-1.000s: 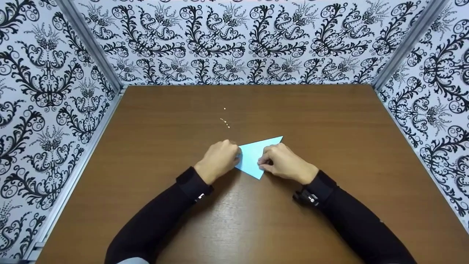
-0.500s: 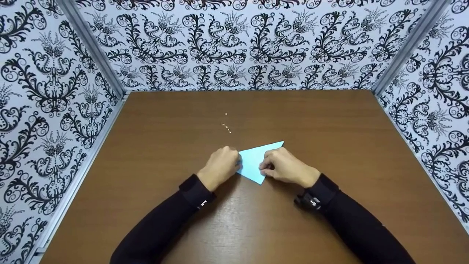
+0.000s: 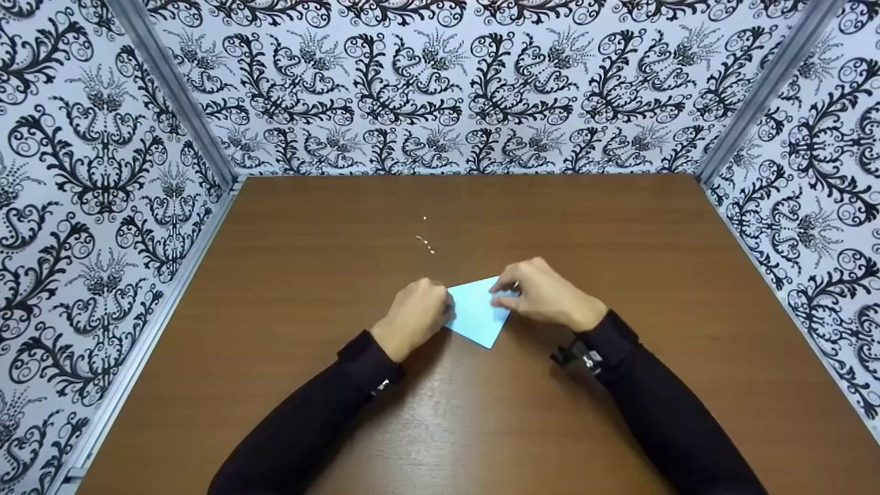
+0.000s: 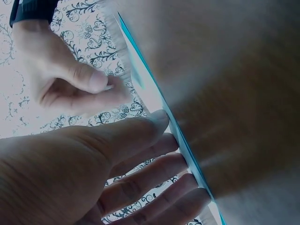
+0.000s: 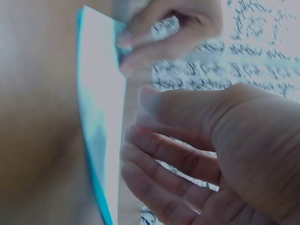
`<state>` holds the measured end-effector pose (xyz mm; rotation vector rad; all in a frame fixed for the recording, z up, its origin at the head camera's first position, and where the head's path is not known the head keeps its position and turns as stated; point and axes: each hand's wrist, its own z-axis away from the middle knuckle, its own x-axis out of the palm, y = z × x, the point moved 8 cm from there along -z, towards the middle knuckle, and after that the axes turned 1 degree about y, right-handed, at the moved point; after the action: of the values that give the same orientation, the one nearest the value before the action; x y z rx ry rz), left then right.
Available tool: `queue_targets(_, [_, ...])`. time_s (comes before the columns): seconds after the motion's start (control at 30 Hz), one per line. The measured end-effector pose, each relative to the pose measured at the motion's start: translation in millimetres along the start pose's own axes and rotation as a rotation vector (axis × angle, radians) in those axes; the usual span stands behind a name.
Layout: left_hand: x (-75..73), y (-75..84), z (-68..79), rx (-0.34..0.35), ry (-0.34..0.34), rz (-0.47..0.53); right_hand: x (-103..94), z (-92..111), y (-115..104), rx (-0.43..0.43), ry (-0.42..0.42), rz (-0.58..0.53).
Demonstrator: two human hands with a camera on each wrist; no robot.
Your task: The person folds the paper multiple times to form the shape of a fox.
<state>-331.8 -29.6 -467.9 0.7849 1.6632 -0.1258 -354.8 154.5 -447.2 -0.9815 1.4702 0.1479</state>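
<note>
A light blue sheet of folded paper lies on the wooden table with one corner pointing toward the person. At its left side my left hand presses down, thumb and fingertips along the sheet in the left wrist view. Over the right part hovers my right hand, thumb and fingers loosely bent, covering the far right corner in the head view. In the right wrist view the right fingertips stand beside the paper with nothing between them. A darker blue edge of it shows there.
Several tiny pale specks mark the brown table beyond the paper. Walls with a black floral pattern enclose the back and both sides, joined by grey metal posts.
My right hand has moved away from the person, from the paper's lower right edge toward its far right corner, and its fingers have loosened. My left hand stays in place on the paper.
</note>
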Motion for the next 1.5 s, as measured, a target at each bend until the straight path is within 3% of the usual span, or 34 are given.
queue_targets(0.17, [-0.7,-3.1,1.3,0.001,0.011,0.032,-9.4,-4,18,0.092,0.011,-0.007])
queue_targets(0.37, [-0.5,-3.5,0.7,0.006,0.006,0.007,0.0,-4,40,0.158,-0.026,-0.003])
queue_targets(0.57, [2.0,-2.7,0.5,0.000,-0.005,0.013,8.6,-4,53,0.160,-0.013,0.024])
queue_targets(0.93, [2.6,-2.4,-0.6,-0.001,-0.029,0.037,7.5,-5,60,0.140,0.071,0.000])
queue_targets(1.13, [-2.7,-2.4,-0.9,0.004,-0.006,0.037,7.6,-6,60,0.159,0.078,0.014])
queue_targets(1.5, [-1.9,-4.0,0.0,-0.017,-0.027,0.027,5.0,-6,58,0.162,0.126,-0.012])
